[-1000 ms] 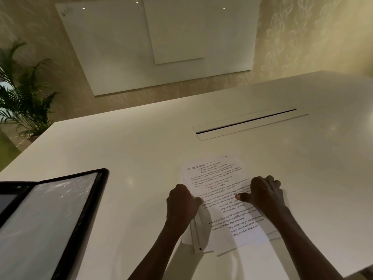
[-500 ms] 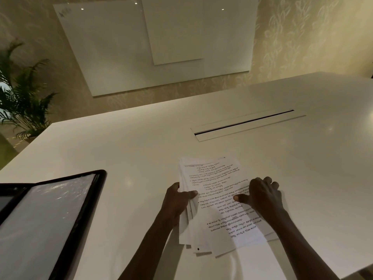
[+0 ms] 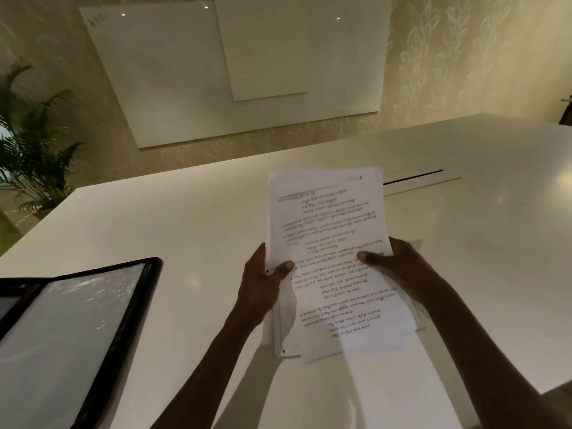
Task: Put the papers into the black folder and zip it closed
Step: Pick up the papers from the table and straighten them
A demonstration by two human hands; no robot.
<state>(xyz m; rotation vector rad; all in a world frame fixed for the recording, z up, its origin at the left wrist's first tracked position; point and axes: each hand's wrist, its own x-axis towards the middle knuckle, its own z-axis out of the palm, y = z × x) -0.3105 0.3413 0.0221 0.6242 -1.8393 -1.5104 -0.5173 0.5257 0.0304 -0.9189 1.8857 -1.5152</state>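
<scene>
Papers (image 3: 331,261) pinched between both hands, left (image 3: 263,283) and right (image 3: 399,267), black folder (image 3: 93,329) open alongside on table (image 3: 185,218).

Black folder (image 3: 123,320) cut by left edge; papers' (image 3: 328,258) print blurred.

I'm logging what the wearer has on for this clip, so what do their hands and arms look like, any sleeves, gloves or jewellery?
Both forearms are bare up to the bottom edge of the picture: no sleeves show. The left hand and the right hand are ungloved, and no ring, watch or bracelet shows on the visible fingers or wrists. The dim light and blur leave finer marks impossible to tell.
</scene>
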